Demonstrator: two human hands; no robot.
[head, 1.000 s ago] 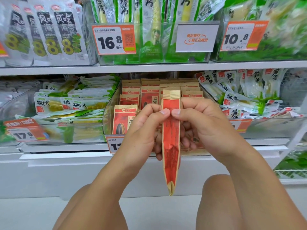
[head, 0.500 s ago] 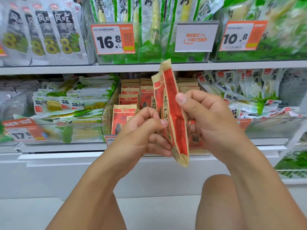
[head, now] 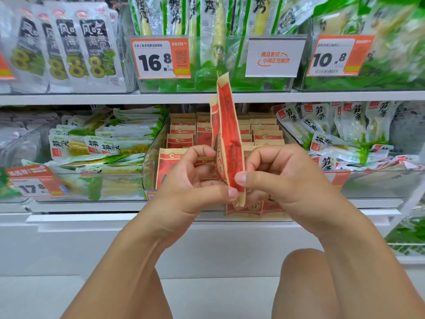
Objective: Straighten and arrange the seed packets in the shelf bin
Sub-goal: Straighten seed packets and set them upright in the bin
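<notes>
Red-and-tan seed packets (head: 227,139) stand upright and edge-on in front of the shelf, two of them as far as I can tell. My left hand (head: 193,180) and my right hand (head: 276,176) both pinch them near the bottom, thumbs meeting at the lower edge. Behind them a clear shelf bin (head: 150,162) holds several more seed packets (head: 181,134) standing in rows. My hands hide the bin's front middle. More packets (head: 255,208) show below my right hand.
Green-and-white bamboo shoot packs (head: 103,143) fill the bin to the left, and similar packs (head: 333,134) lie to the right. The upper shelf (head: 69,97) carries price tags and taller packs. My bare knees are at the bottom of the view.
The held packets swung from hanging downward to standing upright. My grip moved from their top to their bottom edge, and both hands came lower.
</notes>
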